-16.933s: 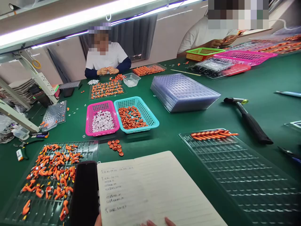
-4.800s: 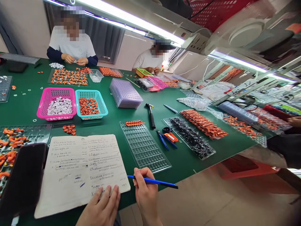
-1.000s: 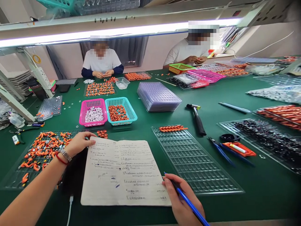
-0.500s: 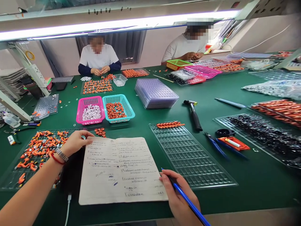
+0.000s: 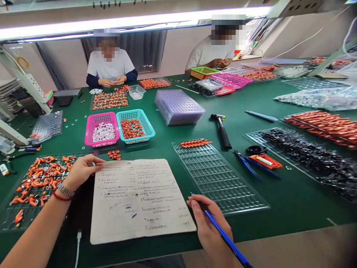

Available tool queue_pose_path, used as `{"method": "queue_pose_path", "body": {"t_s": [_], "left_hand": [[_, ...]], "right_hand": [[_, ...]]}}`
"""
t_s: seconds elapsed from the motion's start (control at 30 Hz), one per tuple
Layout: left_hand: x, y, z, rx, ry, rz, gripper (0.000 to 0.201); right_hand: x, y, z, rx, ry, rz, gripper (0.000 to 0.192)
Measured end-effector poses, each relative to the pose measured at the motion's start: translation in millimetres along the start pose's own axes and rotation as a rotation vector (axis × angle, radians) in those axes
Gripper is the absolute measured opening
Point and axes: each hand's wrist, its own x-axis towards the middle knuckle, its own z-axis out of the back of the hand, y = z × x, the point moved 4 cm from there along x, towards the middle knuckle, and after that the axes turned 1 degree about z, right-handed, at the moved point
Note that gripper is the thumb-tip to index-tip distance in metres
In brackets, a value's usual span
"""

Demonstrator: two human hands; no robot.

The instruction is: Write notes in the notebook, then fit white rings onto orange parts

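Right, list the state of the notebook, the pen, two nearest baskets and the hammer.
White paper notebook: open, both pages written on.
Slim blue pen: held in right hand.
Rectangular pink plastic basket: upright, partly filled.
Rectangular turquoise plastic basket: upright, partly filled.
Black-handled hammer: lying flat.

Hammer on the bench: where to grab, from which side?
I'd take the black handle mid-length from above, coming from the near side: the hammer lies flat, handle end toward the wearer, head away. Blue-handled pliers lie to the right. The right hand holds a pen, so free it first.
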Motion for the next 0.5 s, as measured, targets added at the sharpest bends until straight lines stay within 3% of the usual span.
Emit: {"method": "queue_pose_path", "body": {"t_s": [0.2,0.5], "left_hand": [[-4,-1,8.9,-0.044,-0.053,-0.100,0.022],[-14,5,14.2,-0.087,-0.136,-0.187,0.012]], "right_hand": [[4,-2,-4,0.022,0.015,0.045,0.036],[6,1,-14,-0.219,0.103,0.066,0.046]]}}
